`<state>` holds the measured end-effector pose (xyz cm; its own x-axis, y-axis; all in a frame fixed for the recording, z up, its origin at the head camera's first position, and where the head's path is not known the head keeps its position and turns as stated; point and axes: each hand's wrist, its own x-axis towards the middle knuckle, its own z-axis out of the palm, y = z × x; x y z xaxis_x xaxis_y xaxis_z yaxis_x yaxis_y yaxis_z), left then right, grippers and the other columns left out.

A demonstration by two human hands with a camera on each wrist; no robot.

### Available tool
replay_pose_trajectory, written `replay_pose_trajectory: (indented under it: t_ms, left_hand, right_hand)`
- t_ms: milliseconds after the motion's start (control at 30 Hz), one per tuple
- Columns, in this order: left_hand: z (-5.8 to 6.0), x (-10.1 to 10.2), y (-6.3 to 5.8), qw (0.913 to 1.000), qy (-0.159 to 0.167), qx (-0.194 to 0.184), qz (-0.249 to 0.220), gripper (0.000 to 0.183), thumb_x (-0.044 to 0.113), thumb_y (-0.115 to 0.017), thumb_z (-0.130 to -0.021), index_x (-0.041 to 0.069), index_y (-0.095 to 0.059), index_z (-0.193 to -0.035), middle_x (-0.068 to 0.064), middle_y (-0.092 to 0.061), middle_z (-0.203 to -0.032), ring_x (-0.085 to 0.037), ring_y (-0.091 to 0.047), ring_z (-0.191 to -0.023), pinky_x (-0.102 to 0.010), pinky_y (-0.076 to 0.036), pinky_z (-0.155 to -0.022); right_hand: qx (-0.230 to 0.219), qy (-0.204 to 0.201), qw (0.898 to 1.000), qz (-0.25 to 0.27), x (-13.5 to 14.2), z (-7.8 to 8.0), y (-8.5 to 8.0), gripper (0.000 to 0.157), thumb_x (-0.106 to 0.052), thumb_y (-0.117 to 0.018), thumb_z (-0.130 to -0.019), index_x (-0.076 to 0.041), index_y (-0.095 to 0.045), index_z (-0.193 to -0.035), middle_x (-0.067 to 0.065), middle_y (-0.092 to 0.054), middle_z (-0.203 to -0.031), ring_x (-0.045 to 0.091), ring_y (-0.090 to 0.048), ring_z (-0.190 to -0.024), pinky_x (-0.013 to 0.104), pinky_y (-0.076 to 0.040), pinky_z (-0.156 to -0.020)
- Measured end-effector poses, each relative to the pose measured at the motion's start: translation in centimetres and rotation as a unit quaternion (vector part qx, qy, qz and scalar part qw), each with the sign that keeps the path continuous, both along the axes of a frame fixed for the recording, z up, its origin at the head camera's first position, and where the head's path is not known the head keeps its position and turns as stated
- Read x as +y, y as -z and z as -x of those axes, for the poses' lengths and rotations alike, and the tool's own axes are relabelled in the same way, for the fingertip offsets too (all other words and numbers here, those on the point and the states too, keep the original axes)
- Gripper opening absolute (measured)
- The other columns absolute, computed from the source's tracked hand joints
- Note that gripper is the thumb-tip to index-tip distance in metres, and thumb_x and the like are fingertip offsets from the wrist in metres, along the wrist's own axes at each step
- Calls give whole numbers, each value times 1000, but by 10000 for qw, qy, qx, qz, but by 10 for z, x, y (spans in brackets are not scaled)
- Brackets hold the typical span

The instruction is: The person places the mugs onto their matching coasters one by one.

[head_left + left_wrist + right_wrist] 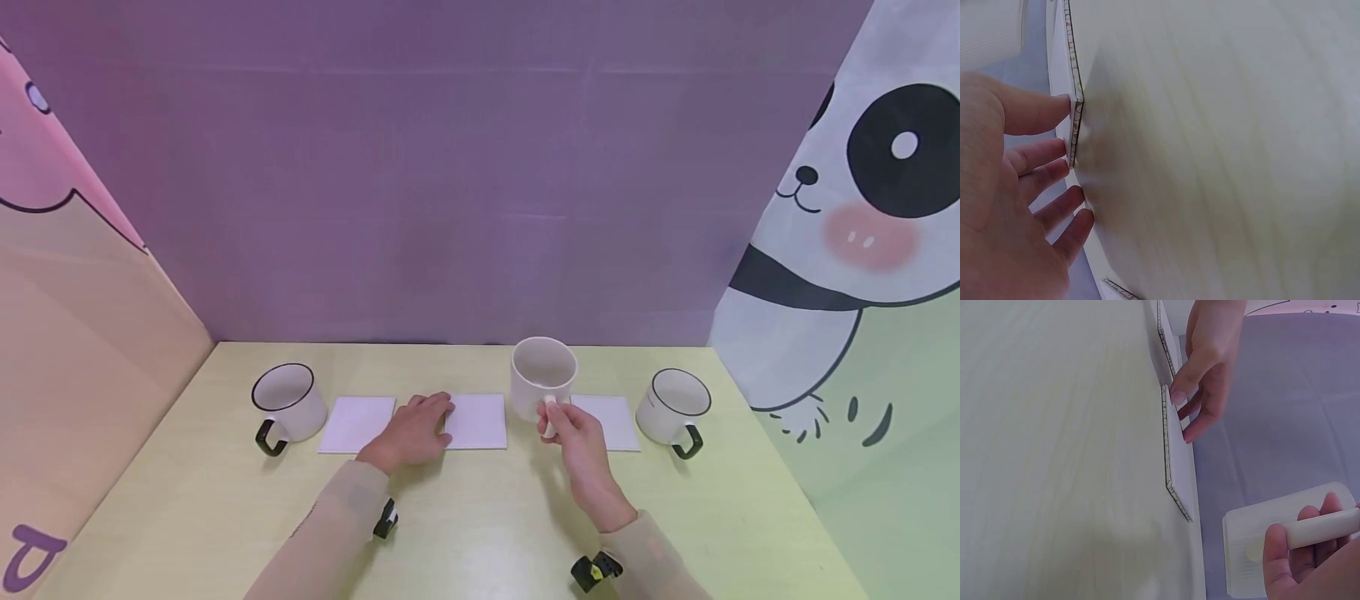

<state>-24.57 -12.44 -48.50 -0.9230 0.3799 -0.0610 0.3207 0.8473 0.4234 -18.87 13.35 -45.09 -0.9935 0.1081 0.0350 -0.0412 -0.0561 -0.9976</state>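
My right hand (581, 454) grips the handle of a plain white mug (534, 392), thumb on top of the handle. The mug is upright and raised off the table, overlapping the gap between the middle and right boards in the head view. With fingers fairly straight, my left hand (415, 429) touches the left edge of the middle white square board (480, 422). In the left wrist view the thumb (1038, 114) lies at that board's corner, and the other fingers spread along its side. The right wrist view shows the mug (1241, 525) against the purple backdrop.
Another white board (358, 423) lies left of my left hand, and a third one (609, 421) lies behind my right hand. Mugs with dark rims and black handles stand at the far left (300, 417) and far right (660, 421) of the pale wooden table (480, 533).
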Motion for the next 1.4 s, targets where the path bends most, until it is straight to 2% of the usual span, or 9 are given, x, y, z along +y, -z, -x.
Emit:
replay_pose_trajectory:
  t_ms: [533, 767, 1400]
  left_hand:
    - [0, 0, 1, 10000, 17, 60, -10, 51, 21, -67, -94, 6, -55, -141, -10, -46, -154, -36, -40, -139, -54, -35, -113]
    - [-1, 0, 2, 9999, -11, 33, -133, 49, 20, -66, -95, 7, -54, -140, -9, -47, -153, -34, -40, -139, -53, -34, -113]
    - [1, -1, 3, 10000, -38, -11, -39, 52, 22, -66, -95, 7, -54, -143, -10, -44, -155, -35, -40, -140, -54, -33, -114]
  right_hand:
    - [86, -163, 9998, 68, -11, -2, -8, 29, -11, -56, -104, 17, -64, -107, 4, -63, -78, 14, -59, -80, 29, -55, -76]
    - [98, -207, 9997, 97, -16, -2, -8, 28, -9, -56, -104, 17, -64, -106, 4, -63, -77, 13, -59, -80, 30, -55, -77]
    - [15, -379, 9991, 186, -30, -5, -7, 30, -12, -55, -105, 16, -64, -107, 4, -63, -79, 15, -60, -82, 30, -55, -77]
